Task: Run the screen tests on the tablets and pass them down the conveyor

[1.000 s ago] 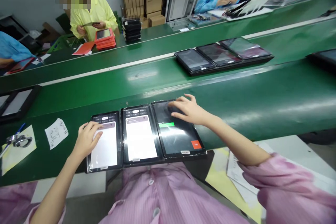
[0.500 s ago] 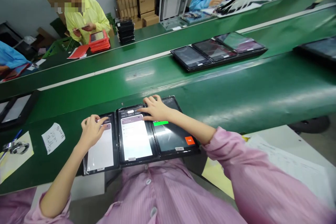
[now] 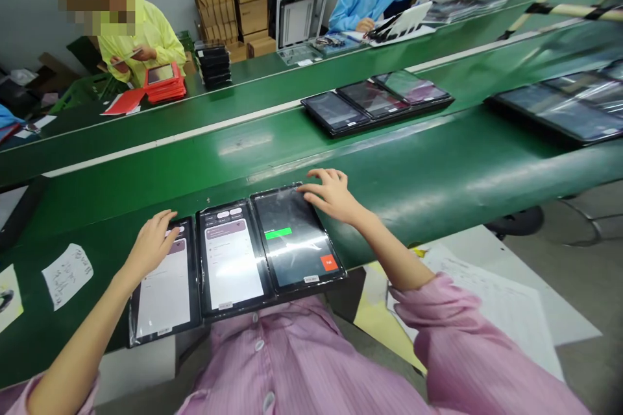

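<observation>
Three tablets lie side by side at the near edge of the green bench, with glossy film over them. My left hand [image 3: 152, 240] is over the upper part of the left tablet [image 3: 168, 295], whose screen is lit white; its fingers are stretched out and grip nothing. The middle tablet [image 3: 233, 266] also shows a white screen, with a mauve panel near its top. On the right tablet [image 3: 296, 243] the screen is dark, with a green bar and a red square. My right hand [image 3: 333, 194] is at that tablet's upper right corner, fingers apart and holding nothing.
More tablets [image 3: 360, 104] rest further back on the green belt, and others [image 3: 559, 107] at the right. A handwritten paper slip [image 3: 67, 275] lies left. Printed sheets [image 3: 491, 298] are at my right. Across the bench are a person in yellow [image 3: 146, 32] and one in blue [image 3: 360, 0].
My right hand has moved right, from the top of the middle tablet to the right tablet's corner. My left hand stays at the left tablet. The view has shifted.
</observation>
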A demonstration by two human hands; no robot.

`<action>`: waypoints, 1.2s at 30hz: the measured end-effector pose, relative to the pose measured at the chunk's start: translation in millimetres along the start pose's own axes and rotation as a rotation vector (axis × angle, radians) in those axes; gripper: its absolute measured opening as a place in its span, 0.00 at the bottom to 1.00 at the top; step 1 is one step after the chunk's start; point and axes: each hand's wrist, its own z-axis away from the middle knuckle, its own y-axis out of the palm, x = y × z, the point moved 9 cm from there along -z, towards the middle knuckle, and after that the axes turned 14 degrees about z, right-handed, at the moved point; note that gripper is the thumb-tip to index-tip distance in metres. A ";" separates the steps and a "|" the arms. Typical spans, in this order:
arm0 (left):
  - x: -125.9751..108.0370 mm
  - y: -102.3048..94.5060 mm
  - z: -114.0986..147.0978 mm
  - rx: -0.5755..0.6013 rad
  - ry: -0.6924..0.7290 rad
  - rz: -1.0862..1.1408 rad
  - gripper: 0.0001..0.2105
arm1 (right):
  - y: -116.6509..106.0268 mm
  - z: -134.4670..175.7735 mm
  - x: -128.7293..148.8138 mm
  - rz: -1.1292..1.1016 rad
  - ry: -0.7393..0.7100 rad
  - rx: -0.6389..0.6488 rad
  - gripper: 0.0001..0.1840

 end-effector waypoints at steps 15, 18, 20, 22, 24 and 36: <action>16.5 32.4 -73.8 0.318 -0.356 0.062 0.25 | 15.5 -13.2 -6.9 -0.136 0.072 -0.071 0.32; 10.6 22.0 -73.4 0.307 -0.351 0.063 0.31 | 2.6 -9.7 -16.5 -0.184 0.071 -0.140 0.35; 5.3 12.7 -72.9 0.301 -0.339 0.063 0.34 | 0.0 -9.0 -24.4 -0.190 0.112 -0.164 0.37; 0.3 4.8 -72.9 0.303 -0.326 0.062 0.37 | 5.2 -11.0 -25.3 -0.193 0.109 -0.137 0.38; -2.9 0.6 -73.4 0.312 -0.323 0.056 0.38 | 11.8 -14.0 -22.6 -0.201 0.097 -0.119 0.38; -56.1 44.8 -93.2 0.314 -0.291 -0.113 0.28 | 26.9 -23.5 -24.0 -0.428 0.183 -0.113 0.34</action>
